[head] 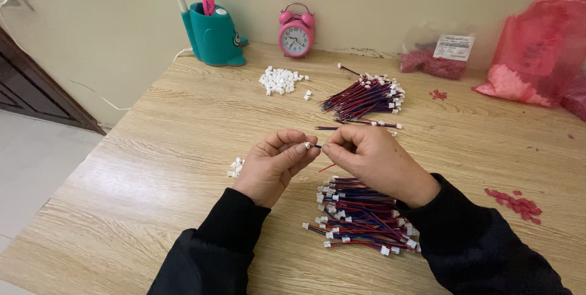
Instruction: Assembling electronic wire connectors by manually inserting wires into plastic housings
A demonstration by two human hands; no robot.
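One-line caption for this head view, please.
Left hand and right hand pinch a white connector on a wire above a wire bundle on a wooden table.

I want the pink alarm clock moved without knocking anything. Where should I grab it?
Probably take the pink alarm clock by the handle arching over its two bells, coming straight down from above. It stands upright near the wall, and the teal pen holder crowds its left side.

Bare wooden tabletop (152, 167) lies open to my left — an easy pass. Under my right hand (372, 160) sits a heap of red-and-blue wires with white plugs (363, 215); another such bundle (366, 96) and a pile of small white plastic connectors (279, 80) block the way ahead.
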